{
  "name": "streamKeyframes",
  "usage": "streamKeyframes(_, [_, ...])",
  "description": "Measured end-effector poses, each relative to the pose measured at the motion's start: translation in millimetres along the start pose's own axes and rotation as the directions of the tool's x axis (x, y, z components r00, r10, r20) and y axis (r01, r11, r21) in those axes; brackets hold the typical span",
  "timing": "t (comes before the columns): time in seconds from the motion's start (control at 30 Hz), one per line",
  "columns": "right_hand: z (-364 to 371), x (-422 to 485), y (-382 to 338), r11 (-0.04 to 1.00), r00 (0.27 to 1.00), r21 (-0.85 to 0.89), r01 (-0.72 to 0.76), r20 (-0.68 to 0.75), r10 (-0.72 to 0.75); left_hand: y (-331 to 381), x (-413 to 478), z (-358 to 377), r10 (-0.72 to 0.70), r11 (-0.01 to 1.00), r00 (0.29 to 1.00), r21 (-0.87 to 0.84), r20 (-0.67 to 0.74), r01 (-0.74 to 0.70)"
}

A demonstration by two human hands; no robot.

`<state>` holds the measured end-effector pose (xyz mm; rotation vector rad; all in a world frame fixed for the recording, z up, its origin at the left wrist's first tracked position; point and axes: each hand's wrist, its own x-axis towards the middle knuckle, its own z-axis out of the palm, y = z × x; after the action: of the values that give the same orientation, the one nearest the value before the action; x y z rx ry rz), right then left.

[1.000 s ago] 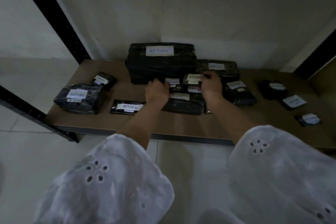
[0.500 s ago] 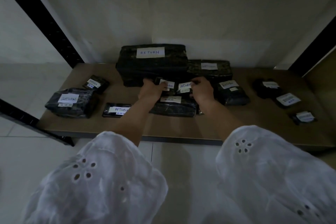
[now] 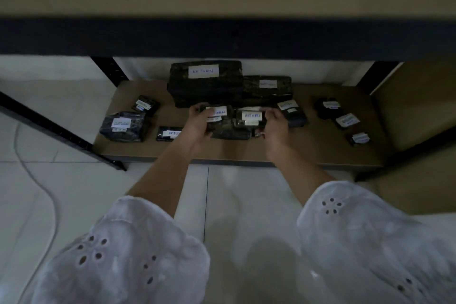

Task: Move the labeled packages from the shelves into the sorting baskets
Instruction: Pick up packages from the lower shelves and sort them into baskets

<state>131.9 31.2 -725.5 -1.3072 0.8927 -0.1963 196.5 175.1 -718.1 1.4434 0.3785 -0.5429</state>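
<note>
Big black package (image 3: 204, 89) at the back of the shelf (image 3: 246, 152) reads "RETURN". Left hand (image 3: 198, 126) has its fingers (image 3: 196, 109) curled round the left small package (image 3: 219, 124); its label is too blurred to read. Right hand (image 3: 276, 128) has its fingers (image 3: 271, 113) clamped on the right small package (image 3: 243, 123), marked "RETURN". Both sit mid-shelf, side by side. Can't tell if lifted or resting. Other labels unreadable.

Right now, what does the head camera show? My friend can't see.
The left hand grips one small labeled package and the right hand a second package, on a low wooden shelf before a big RETURN package. More packages lie around.
</note>
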Motion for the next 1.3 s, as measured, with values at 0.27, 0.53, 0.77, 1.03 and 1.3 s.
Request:
streamKeyframes(0.27, [-67, -138, -87, 0.985, 0.986, 0.042, -0.168, 0.019, 0.167, 56, -186, 1, -0.227, 0.935, 0.968, -0.253, 0.109, 0.248])
streamKeyframes(0.53, [-137, -249, -237, 0.995, 0.992, 0.02, -0.101, 0.078, 0.099, 162, -359, 38, -0.201, 0.93, 0.949, -0.257, 0.244, 0.263])
streamKeyframes(0.77, [-201, -326, -364, 0.997, 0.987, -0.059, 0.053, 0.155, -0.043, 242, -481, 84, -0.134, 0.937, 0.944, -0.273, 0.3, 0.22])
streamKeyframes(1.03, [-261, -379, -419, 0.984, 0.976, 0.038, 0.172, 0.13, -0.176, 280, -560, 129, -0.035, 0.969, 0.908, -0.209, 0.417, 0.133])
streamKeyframes(1.3, [-338, -412, -413, 0.97, 0.973, 0.084, 0.23, 0.003, -0.231, 259, -606, 176, -0.049, 0.985, 0.873, -0.123, 0.485, 0.124])
